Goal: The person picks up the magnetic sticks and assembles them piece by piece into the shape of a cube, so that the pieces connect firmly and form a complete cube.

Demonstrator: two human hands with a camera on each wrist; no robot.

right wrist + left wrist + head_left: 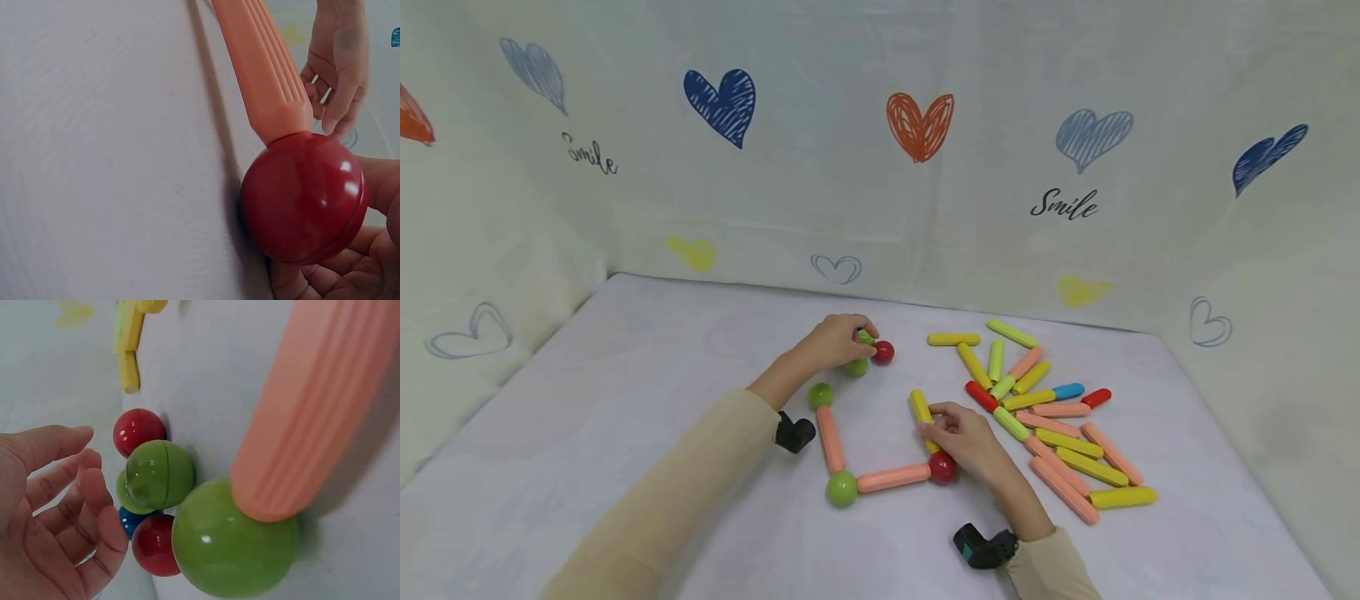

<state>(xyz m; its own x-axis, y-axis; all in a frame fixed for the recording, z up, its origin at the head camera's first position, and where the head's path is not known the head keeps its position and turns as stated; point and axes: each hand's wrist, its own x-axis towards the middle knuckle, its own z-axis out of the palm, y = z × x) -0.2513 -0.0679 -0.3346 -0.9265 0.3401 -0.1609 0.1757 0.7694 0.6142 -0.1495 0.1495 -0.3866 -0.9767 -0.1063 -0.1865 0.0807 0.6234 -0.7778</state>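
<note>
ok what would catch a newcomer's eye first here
Probably the cluster of plastic-looking yellow, salmon, red, green and blue rods on the right of the white table. Next might come the L-shaped frame of salmon rods and glossy green and red balls near the middle, where the right hand holds a yellow rod. A scribbled orange heart stands out on the white backdrop.

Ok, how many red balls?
3: red ball at the right hand, another by the left hand, a third behind a green ball (left wrist view). Others may be hidden.
</note>
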